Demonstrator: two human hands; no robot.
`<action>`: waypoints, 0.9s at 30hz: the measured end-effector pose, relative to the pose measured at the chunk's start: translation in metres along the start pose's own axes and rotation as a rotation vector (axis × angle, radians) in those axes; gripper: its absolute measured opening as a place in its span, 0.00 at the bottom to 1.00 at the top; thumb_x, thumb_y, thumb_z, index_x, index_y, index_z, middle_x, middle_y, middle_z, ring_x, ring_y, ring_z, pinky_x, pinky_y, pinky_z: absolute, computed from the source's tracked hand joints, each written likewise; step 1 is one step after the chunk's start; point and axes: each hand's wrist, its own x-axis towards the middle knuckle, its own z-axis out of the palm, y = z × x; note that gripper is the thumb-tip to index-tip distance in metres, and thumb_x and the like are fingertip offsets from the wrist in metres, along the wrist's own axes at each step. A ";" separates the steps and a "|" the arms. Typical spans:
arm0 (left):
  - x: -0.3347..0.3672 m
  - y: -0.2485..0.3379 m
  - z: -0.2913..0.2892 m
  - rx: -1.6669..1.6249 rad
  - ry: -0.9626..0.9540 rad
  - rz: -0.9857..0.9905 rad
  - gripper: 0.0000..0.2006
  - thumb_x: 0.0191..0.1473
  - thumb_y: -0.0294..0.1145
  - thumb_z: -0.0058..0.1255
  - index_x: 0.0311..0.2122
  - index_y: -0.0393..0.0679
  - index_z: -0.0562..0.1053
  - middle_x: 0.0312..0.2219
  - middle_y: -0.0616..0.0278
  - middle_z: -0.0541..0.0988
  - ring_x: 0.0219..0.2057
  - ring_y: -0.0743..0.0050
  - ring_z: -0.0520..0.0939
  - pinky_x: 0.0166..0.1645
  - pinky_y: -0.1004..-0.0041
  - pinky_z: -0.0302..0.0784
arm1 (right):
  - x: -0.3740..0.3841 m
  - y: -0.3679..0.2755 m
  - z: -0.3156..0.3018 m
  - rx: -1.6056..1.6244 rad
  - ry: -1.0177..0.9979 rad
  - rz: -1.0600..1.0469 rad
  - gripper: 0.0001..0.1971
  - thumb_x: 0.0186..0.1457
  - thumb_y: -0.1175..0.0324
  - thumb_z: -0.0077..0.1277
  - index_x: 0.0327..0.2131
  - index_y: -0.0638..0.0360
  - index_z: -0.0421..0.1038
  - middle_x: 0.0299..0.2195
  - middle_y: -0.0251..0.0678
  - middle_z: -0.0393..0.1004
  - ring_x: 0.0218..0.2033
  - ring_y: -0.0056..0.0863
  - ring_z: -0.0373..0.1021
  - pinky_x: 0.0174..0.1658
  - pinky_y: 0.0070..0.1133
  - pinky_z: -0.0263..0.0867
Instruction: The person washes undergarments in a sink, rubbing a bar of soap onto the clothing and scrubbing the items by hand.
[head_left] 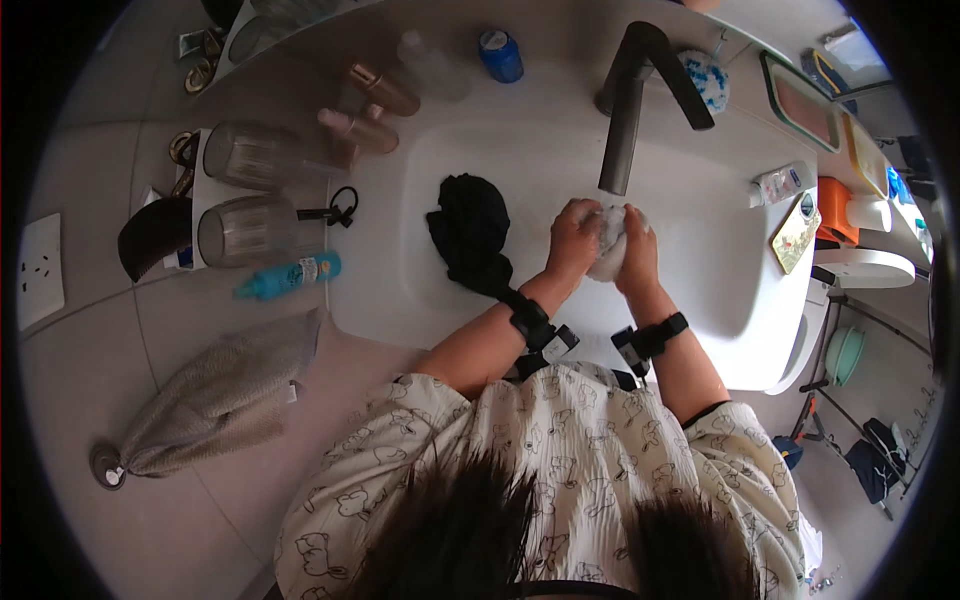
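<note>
Both my hands are over the white sink, just below the spout of the dark faucet. Between them is a bunched, wet-looking white cloth, with what looks like foam on top. My left hand is closed around its left side, and my right hand grips the right side. Part of the cloth is hidden by the fingers, and its exact kind cannot be made out. A crumpled black cloth lies in the basin left of my hands, its lower end close to my left wrist.
Bottles and a blue jar line the sink's back left. Two clear ribbed cups and a turquoise bottle are at the left. A grey towel hangs there. A white tube lies on the right rim.
</note>
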 end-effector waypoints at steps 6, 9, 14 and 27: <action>-0.009 0.005 -0.004 0.733 -0.059 0.705 0.08 0.40 0.20 0.40 0.28 0.37 0.71 0.28 0.56 0.73 0.33 0.58 0.74 0.40 0.69 0.69 | 0.032 0.027 -0.026 -0.079 -0.196 0.269 0.13 0.53 0.62 0.41 0.39 0.60 0.65 0.36 0.33 0.70 0.39 0.30 0.66 0.42 0.23 0.62; -0.006 -0.001 -0.016 0.866 -0.194 0.610 0.10 0.39 0.20 0.41 0.30 0.37 0.70 0.31 0.55 0.72 0.35 0.56 0.73 0.42 0.67 0.68 | 0.028 0.036 -0.039 -1.231 -0.482 -0.355 0.14 0.54 0.61 0.42 0.38 0.60 0.65 0.34 0.35 0.69 0.36 0.29 0.67 0.41 0.24 0.63; 0.020 0.028 -0.068 0.818 -0.380 0.292 0.26 0.48 0.46 0.48 0.48 0.40 0.63 0.42 0.49 0.69 0.46 0.54 0.69 0.50 0.66 0.64 | 0.008 -0.029 -0.032 0.272 0.020 0.257 0.16 0.54 0.55 0.43 0.35 0.59 0.64 0.33 0.38 0.67 0.35 0.31 0.65 0.41 0.29 0.64; 0.050 0.041 -0.132 1.727 -0.141 0.131 0.22 0.42 0.48 0.52 0.38 0.41 0.70 0.39 0.49 0.72 0.42 0.54 0.72 0.43 0.64 0.71 | 0.054 -0.132 -0.027 0.330 0.099 -0.211 0.29 0.54 0.47 0.38 0.50 0.59 0.55 0.47 0.41 0.62 0.49 0.35 0.60 0.52 0.33 0.55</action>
